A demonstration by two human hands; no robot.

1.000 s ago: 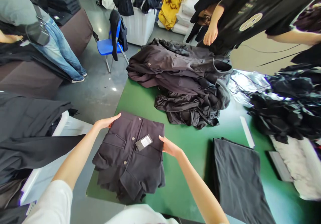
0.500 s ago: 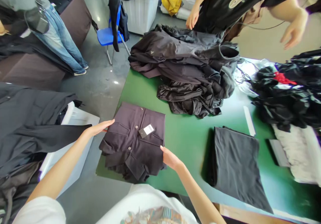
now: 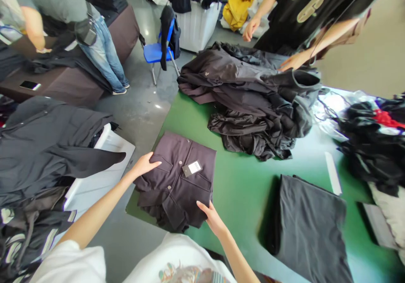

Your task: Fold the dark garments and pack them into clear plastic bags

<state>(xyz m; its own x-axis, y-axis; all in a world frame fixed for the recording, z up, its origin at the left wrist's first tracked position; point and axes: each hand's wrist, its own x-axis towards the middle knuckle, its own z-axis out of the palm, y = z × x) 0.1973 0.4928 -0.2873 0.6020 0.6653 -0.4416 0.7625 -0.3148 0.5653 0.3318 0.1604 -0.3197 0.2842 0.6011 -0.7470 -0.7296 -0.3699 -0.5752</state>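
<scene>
A dark purplish-brown jacket (image 3: pixel 177 181) lies folded on the near left corner of the green table (image 3: pixel 240 198). Round metal buttons run down its front, and a hang tag with a white label (image 3: pixel 192 168) rests on it. My left hand (image 3: pixel 146 165) grips the left edge, thumb on top, the other fingers partly hidden at the side. At the lower right edge my right hand (image 3: pixel 212 218) pinches the cloth, its thumb over the top and the fingers out of sight underneath. Loose fabric bunches out at the jacket's near end.
A heap of dark garments (image 3: pixel 253 101) covers the table's far side, where a co-worker's hand (image 3: pixel 294 61) touches it. Folded dark cloth (image 3: pixel 311 224) lies to the right. A white bin (image 3: pixel 107 164) draped with dark clothes stands left, and a blue chair (image 3: pixel 156 53) beyond.
Both thumbs have come onto the jacket's top, the right hand lower along its edge. The co-worker's raised hand has come down onto the heap. My view has shifted left.
</scene>
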